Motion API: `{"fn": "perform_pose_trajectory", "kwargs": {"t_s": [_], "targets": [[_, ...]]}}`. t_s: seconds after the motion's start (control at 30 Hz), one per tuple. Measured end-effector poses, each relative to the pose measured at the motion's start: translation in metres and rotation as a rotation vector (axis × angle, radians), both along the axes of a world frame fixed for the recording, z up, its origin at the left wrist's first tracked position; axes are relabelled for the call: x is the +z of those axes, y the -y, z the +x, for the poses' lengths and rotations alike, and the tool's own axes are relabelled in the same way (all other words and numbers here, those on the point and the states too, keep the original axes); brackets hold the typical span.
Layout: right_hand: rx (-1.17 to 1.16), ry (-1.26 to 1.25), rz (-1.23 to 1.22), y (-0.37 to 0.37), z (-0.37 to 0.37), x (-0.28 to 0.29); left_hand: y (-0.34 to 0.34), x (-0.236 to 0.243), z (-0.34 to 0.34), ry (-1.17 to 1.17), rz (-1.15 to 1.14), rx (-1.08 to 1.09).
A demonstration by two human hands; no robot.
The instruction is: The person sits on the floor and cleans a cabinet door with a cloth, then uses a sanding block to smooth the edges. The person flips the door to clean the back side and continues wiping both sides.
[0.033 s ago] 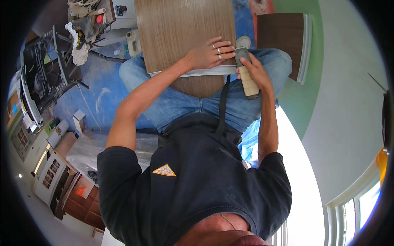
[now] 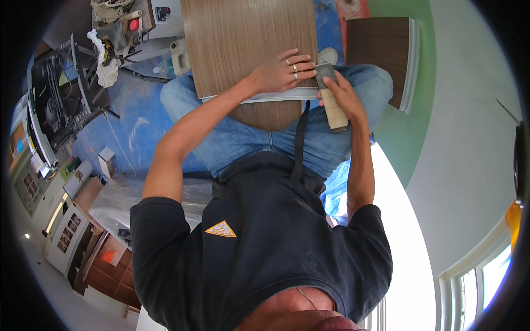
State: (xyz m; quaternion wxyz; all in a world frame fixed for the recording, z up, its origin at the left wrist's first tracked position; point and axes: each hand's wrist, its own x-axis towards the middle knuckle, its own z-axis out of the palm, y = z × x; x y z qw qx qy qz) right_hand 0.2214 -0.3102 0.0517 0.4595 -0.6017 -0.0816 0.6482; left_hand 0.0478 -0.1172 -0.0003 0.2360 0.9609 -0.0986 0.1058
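Observation:
A wood-grain board (image 2: 245,33) lies over my lap, its near edge bordered by a pale grey strip (image 2: 259,97). My left hand (image 2: 276,74) rests near the board's right side with fingers stretched flat and slightly apart, rings on them, the tips beside a block. My right hand (image 2: 345,96) grips that long block (image 2: 337,116), grey at the upper end and pale tan lower down, held at the board's right edge. A dark strap (image 2: 302,132) hangs below the board over my jeans.
A dark board (image 2: 378,58) with a light edge lies to the right. At upper left are cluttered scissors and tools (image 2: 118,27), a pale jug (image 2: 181,55) and a black metal frame (image 2: 49,99). A blue sheet (image 2: 135,149) covers the floor. A wall (image 2: 464,138) stands at right.

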Motion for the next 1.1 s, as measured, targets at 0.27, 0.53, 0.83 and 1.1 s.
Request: {"fn": "perform_pose_trajectory", "kwargs": {"t_s": [0.27, 0.53, 0.83, 1.1], "targets": [[-0.019, -0.043, -0.010, -0.010, 0.006, -0.007, -0.003, -0.002, 0.006, 0.005, -0.013, 0.003], [-0.005, -0.037, -0.052, -0.021, 0.009, -0.003, -0.004, 0.003, 0.009, -0.022, 0.005, 0.025], [-0.039, -0.053, -0.113, -0.021, 0.014, 0.003, -0.002, 0.005, 0.012, -0.027, 0.007, 0.045], [-0.039, -0.037, -0.072, -0.024, 0.013, 0.004, -0.003, 0.005, 0.012, -0.046, -0.009, 0.034]]}}
